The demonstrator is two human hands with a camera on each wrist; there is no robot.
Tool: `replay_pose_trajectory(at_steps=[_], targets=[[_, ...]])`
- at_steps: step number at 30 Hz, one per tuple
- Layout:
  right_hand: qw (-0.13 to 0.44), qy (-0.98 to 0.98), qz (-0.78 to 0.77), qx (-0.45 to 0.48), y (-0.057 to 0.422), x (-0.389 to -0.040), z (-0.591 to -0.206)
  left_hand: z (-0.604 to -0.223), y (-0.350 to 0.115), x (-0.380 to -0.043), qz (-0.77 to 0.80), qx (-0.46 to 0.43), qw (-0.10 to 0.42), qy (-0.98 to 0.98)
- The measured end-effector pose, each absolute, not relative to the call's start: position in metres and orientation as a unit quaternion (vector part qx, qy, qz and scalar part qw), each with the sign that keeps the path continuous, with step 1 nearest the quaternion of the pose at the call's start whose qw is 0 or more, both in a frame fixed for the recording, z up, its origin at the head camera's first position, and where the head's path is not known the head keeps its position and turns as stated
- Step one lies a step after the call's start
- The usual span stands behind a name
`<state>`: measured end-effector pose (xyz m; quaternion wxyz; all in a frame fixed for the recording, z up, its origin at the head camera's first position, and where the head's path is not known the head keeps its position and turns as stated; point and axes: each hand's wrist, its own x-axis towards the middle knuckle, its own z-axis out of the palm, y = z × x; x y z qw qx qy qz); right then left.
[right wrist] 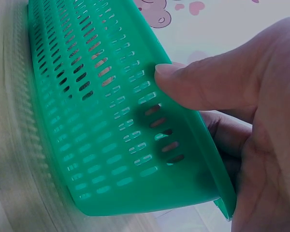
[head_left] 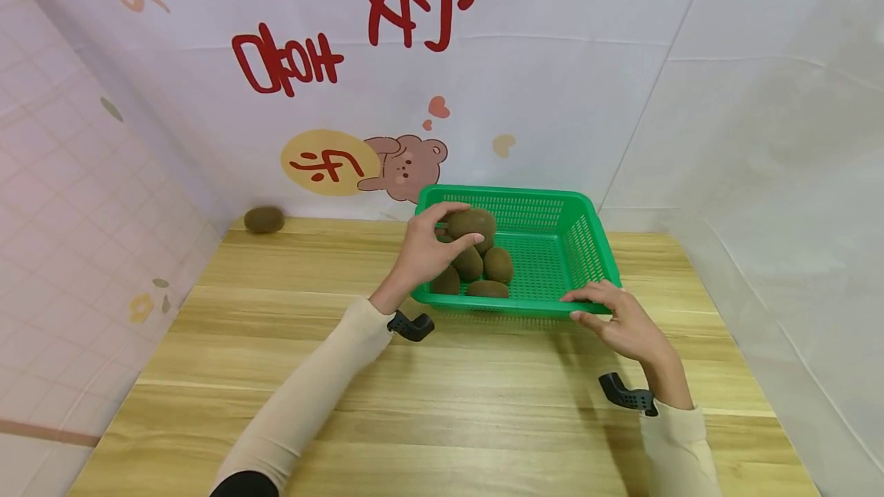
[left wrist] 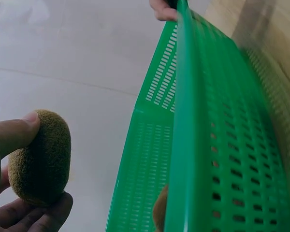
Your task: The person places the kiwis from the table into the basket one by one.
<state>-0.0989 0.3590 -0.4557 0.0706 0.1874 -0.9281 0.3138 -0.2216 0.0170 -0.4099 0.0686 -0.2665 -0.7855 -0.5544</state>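
Note:
Between the thumb and fingers of my left hand (head_left: 430,248) is a brown kiwi (head_left: 476,225), held over the left part of a green plastic basket (head_left: 539,307). In the left wrist view the same kiwi (left wrist: 44,157) shows clear of the basket's rim (left wrist: 186,125). Several more kiwis (head_left: 499,264) lie in the basket's left side, partly hidden by the hand and the near wall. My right hand (head_left: 621,320) grips the near rim at the right corner. Its thumb (right wrist: 203,84) presses the outer wall while the fingers reach inside.
One loose kiwi (head_left: 264,219) sits at the far left corner of the wooden table (head_left: 442,397). A white printed backdrop (head_left: 552,83) rises behind the basket, with pale side walls left and right.

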Motion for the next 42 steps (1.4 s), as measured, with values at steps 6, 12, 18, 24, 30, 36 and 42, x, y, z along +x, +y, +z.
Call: replay_pose_trajectory(at_steps=[6,12,18,24,30,36,42], targets=[[0.07,-0.929,0.313,0.186,0.359,-0.099,-0.456,-0.409,0.027,-0.216,-0.545,-0.272,0.065,-0.791],[0.072,-0.929,0.312,0.187,0.36,-0.1,-0.457,-0.408,0.036,-0.213,-0.537,-0.275,0.054,-0.796],[0.076,-0.927,0.314,0.193,0.361,-0.101,-0.457,-0.408,0.046,-0.21,-0.532,-0.277,0.034,-0.799],[0.076,-0.925,0.315,0.2,0.361,-0.101,-0.457,-0.413,0.055,-0.208,-0.527,-0.292,0.019,-0.798],[0.08,-0.922,0.315,0.209,0.36,-0.102,-0.457,-0.418,0.063,-0.205,-0.521,-0.297,0.007,-0.8],[0.081,-0.923,0.314,0.207,0.36,-0.102,-0.457,-0.419,0.066,-0.204,-0.537,-0.301,-0.006,-0.788],[0.08,-0.923,0.316,0.205,0.36,-0.101,-0.457,-0.42,0.062,-0.205,-0.554,-0.301,-0.014,-0.776]])
